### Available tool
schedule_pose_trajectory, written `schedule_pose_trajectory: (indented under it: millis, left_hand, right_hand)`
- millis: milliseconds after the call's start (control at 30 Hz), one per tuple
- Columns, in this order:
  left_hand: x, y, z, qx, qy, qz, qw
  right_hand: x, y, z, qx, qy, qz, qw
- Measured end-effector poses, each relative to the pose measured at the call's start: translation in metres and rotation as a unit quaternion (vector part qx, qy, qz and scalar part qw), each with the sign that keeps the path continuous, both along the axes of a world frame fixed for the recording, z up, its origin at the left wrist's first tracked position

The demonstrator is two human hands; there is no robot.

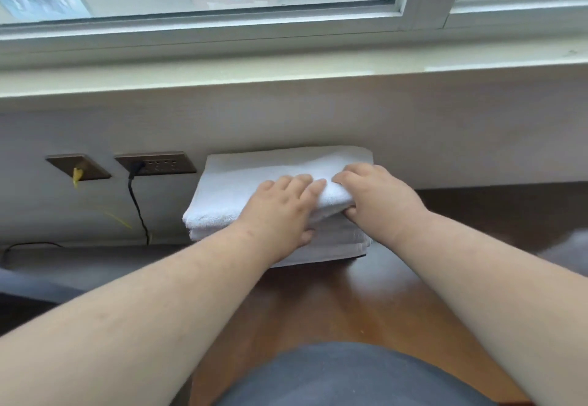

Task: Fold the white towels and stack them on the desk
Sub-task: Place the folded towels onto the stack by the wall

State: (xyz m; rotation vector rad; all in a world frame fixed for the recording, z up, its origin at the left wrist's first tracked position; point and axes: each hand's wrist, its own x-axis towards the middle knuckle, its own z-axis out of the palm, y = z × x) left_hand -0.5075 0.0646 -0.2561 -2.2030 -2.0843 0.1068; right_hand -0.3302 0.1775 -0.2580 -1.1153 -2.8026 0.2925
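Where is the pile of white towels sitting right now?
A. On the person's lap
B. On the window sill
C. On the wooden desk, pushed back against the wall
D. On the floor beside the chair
C. The pile of towels rests on the brown desk with its far edge at the wall, while the left hand lies on top and the right hand grips the top towel's corner.

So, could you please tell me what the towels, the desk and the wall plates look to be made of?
Towels: soft white looped cloth, likely cotton terry; it dents under the left hand and bunches in the right hand.
Desk: brown wood or wood-look veneer, semi-gloss; faint grain and a soft sheen.
Wall plates: bronze-brown, matte, perhaps brushed metal or plastic; hard to tell.
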Motion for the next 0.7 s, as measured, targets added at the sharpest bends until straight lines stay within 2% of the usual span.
schedule_pose_trajectory:
  millis: [67,100,133,167,200,233,300,333,400,467,500,533,567,700]
  left_hand:
    - [0.027,0.023,0.002,-0.007,-0.027,0.047,0.998]
    - [0.032,0.032,0.003,-0.004,-0.042,0.073,0.996]
    - [0.033,0.039,0.004,0.004,-0.064,0.097,0.993]
    - [0.031,0.044,0.006,0.010,-0.088,0.118,0.989]
    - [0.027,0.047,0.007,0.018,-0.111,0.133,0.985]
    - [0.023,0.048,0.008,0.030,-0.127,0.143,0.981]
    - [0.019,0.049,0.008,0.063,-0.142,0.157,0.975]
    - [0.018,0.049,0.008,0.074,-0.145,0.159,0.974]
    - [0.018,0.048,0.008,0.075,-0.145,0.151,0.975]
    - [0.019,0.047,0.008,0.062,-0.143,0.136,0.978]
    - [0.019,0.046,0.009,0.057,-0.138,0.124,0.981]
    - [0.019,0.045,0.008,0.056,-0.130,0.109,0.984]
    - [0.020,0.043,0.008,0.058,-0.123,0.096,0.986]
    - [0.019,0.038,0.008,0.062,-0.111,0.072,0.989]
  right_hand:
    - [0.001,-0.003,-0.001,-0.030,0.051,-0.069,0.996]
    - [0.003,-0.006,-0.001,-0.066,0.095,-0.136,0.984]
    - [0.005,-0.009,-0.001,-0.126,0.149,-0.218,0.956]
    - [0.005,-0.013,0.001,-0.211,0.212,-0.304,0.904]
    - [0.005,-0.016,0.001,-0.319,0.276,-0.374,0.826]
    - [0.005,-0.018,0.001,-0.434,0.331,-0.413,0.728]
    - [0.004,-0.017,-0.003,-0.631,0.410,-0.396,0.527]
    - [0.003,-0.015,-0.006,-0.691,0.443,-0.361,0.442]
    - [0.002,-0.006,-0.012,-0.737,0.514,-0.302,0.320]
    - [0.001,0.007,-0.012,-0.752,0.563,-0.259,0.225]
    - [0.001,0.016,-0.010,-0.764,0.567,-0.239,0.192]
    - [0.000,0.024,-0.008,-0.779,0.560,-0.218,0.179]
    - [-0.001,0.032,-0.006,-0.792,0.546,-0.202,0.187]
    - [-0.002,0.049,-0.002,-0.811,0.502,-0.146,0.262]
